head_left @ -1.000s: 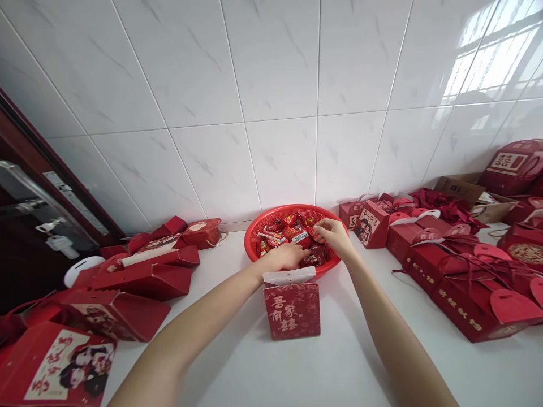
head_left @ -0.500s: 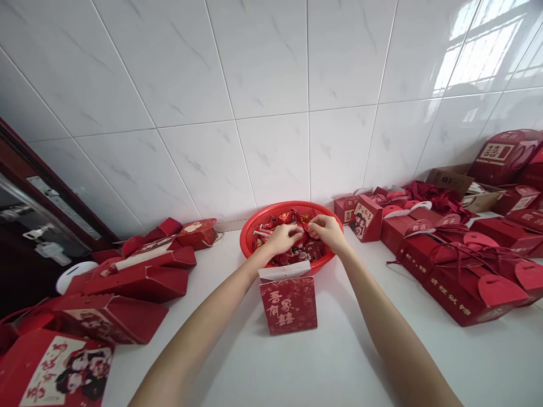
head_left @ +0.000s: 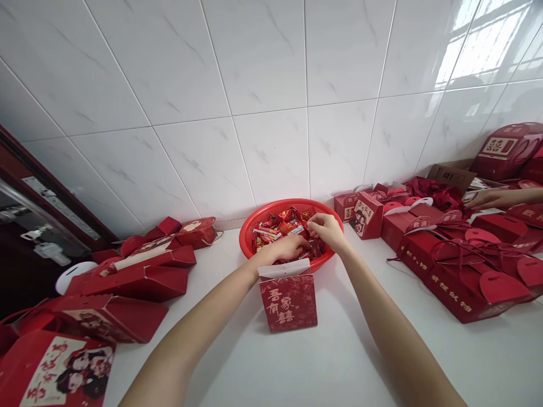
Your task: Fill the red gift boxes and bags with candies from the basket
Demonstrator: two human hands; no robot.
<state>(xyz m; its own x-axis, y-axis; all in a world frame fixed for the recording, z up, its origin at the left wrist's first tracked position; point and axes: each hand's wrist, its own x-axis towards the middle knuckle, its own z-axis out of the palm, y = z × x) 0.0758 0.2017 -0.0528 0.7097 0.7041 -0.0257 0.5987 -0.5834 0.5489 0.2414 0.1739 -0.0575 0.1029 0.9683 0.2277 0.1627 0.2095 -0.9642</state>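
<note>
A red plastic basket (head_left: 250,217) holds wrapped candies (head_left: 271,229), mostly in red wrappers. My left hand (head_left: 291,247) reaches into its near part, its fingertips down among the candies and partly hidden. Over the basket's right side is my right hand (head_left: 324,229), fingers pinched together; whatever is between them is too small to make out. Just in front of the basket stands a red gift box (head_left: 288,302) with gold characters and its white-lined top flap raised. Its inside cannot be seen from here.
Red gift boxes (head_left: 136,274) line the left side of the white table (head_left: 271,373). More boxes (head_left: 449,271) with ribbons crowd the right, beside a cardboard carton (head_left: 452,175). Another person's hand (head_left: 483,198) reaches in there. A tiled wall (head_left: 271,152) rises behind.
My left hand has moved down and slightly right, deeper into the candies. My right hand has barely moved. Another person's hand has come in at the right edge.
</note>
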